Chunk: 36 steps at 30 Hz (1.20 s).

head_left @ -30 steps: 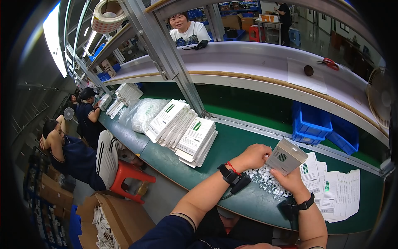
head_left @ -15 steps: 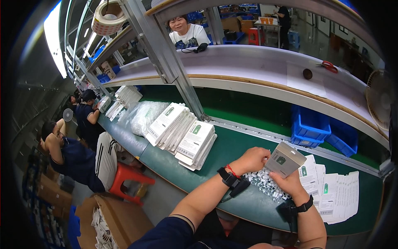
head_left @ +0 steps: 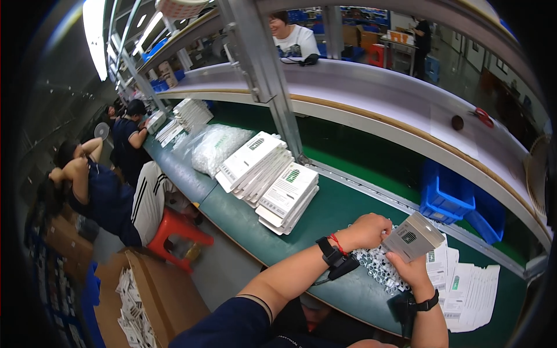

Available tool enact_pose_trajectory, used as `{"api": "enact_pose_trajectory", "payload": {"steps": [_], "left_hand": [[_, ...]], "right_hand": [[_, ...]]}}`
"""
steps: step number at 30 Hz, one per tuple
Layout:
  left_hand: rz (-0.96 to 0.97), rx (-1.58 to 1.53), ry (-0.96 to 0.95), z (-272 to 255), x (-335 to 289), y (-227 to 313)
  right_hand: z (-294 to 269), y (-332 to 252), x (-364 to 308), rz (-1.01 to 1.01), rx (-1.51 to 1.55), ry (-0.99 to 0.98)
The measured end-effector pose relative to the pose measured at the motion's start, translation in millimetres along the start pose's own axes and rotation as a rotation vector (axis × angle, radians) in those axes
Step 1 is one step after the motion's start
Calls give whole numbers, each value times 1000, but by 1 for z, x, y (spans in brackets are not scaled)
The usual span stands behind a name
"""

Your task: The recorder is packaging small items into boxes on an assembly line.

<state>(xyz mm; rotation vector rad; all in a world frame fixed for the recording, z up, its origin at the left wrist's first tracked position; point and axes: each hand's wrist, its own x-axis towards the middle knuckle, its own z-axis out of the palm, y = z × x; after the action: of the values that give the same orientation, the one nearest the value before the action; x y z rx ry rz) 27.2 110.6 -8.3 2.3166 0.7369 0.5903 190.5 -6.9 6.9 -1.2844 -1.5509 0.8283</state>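
My right hand (head_left: pixel 409 270) grips a small, flat white cardboard box (head_left: pixel 411 240) with green print, tilted up above the bench. At the box's left edge, the fingers of my left hand (head_left: pixel 370 232) are curled together in a pinch; what they hold, if anything, is hidden. Beneath both hands spreads a heap of small white plastic ring-like pieces (head_left: pixel 380 271). Right of my right wrist, flattened white boxes (head_left: pixel 473 297) lie fanned out and overlapping.
Stacks of white boxes (head_left: pixel 288 192) and a clear plastic bag (head_left: pixel 217 152) sit left on the green bench (head_left: pixel 342 200). Blue bins (head_left: pixel 444 194) stand behind the hands, under a shelf (head_left: pixel 371 95). A carton (head_left: pixel 154 290) is at lower left. Other people sit along the bench.
The view has shifted, so the bench and bins sit differently in the picture. My hands stay at the same box, which has hardly changed its tilt.
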Motion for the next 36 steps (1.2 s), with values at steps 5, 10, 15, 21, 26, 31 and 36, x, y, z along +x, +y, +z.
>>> {"api": "enact_pose_trajectory", "payload": {"steps": [5,10,15,21,26,31,36], "left_hand": [[-9,54,44,12,-2,-10],[128,39,61,28,17,-9],[91,30,90,18,5,-9],[81,22,80,19,9,-9],[87,17,50,19,10,-9],[53,14,30,17,10,-9],[-2,-34,31,14,7,-4]], "right_hand": [[3,18,-9,146,-71,37],[-14,59,-19,141,-24,119],[-13,20,-3,157,-157,-103],[-18,-1,-2,231,-301,-242],[-21,4,-1,206,-373,-300],[-26,16,-1,138,-432,-349],[-25,14,0,159,-433,-336]]}}
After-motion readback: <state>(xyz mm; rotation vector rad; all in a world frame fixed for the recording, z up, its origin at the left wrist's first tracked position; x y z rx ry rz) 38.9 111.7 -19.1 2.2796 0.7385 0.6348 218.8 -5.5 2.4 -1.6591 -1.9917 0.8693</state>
